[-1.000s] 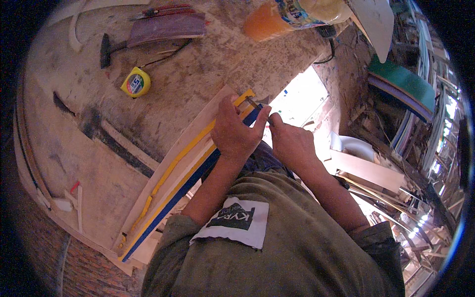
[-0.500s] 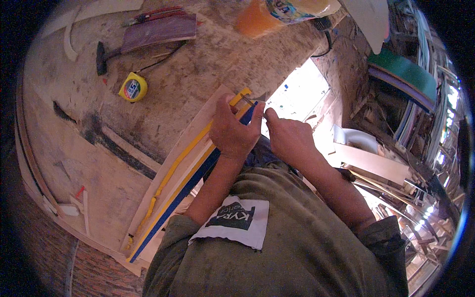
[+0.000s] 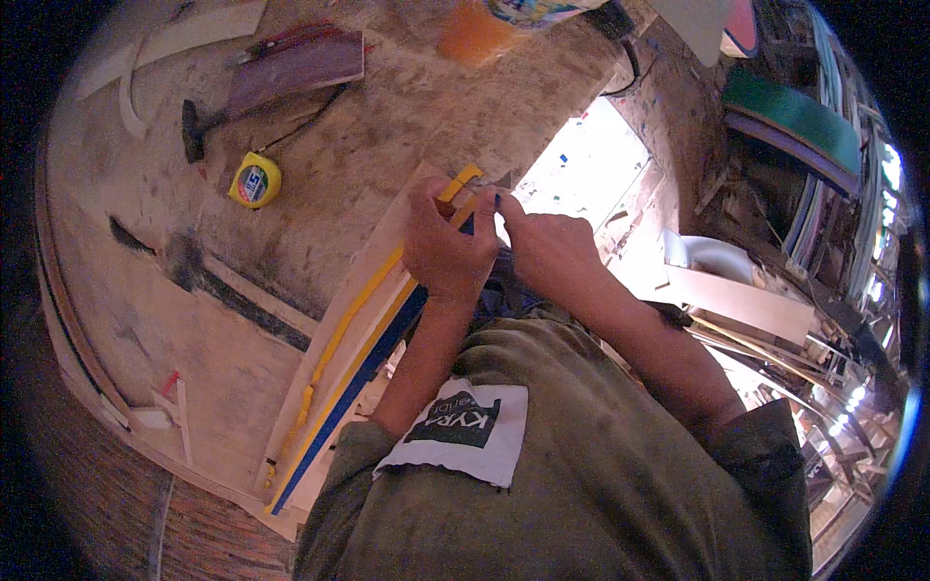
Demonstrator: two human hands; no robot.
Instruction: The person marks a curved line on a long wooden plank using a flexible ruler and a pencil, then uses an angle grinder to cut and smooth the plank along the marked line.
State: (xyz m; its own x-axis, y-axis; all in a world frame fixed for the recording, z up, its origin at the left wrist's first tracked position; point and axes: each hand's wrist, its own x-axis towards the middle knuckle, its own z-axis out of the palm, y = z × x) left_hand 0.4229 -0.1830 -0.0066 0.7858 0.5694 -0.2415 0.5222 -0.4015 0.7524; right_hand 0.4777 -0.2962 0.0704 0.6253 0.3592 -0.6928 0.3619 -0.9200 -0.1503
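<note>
A long, narrow board with a blue edge (image 3: 363,366) and a yellow line along it runs diagonally on the bench. My left hand (image 3: 448,250) is closed around its far end, thumb on the near side. Beside it, a yellow strip (image 3: 336,341), lumpy in places, lies along a pale wooden piece (image 3: 300,392) and ends in a small hook past my left fingers. My right hand (image 3: 550,242) is closed, its fingertips at the blue-edged end next to my left thumb. What the right fingers pinch, if anything, is hidden.
On the worn bench (image 3: 387,116) lie a yellow tape measure (image 3: 256,181), a hammer (image 3: 193,133) and a purplish board (image 3: 295,73). A container of orange liquid (image 3: 480,34) stands at the far edge. Wood offcuts (image 3: 741,300) and a green curved panel (image 3: 794,116) are at right.
My right hand has shifted slightly left and nearer my left thumb, covering more of the board's end. My left hand keeps its grip. The whole view has shifted a little.
</note>
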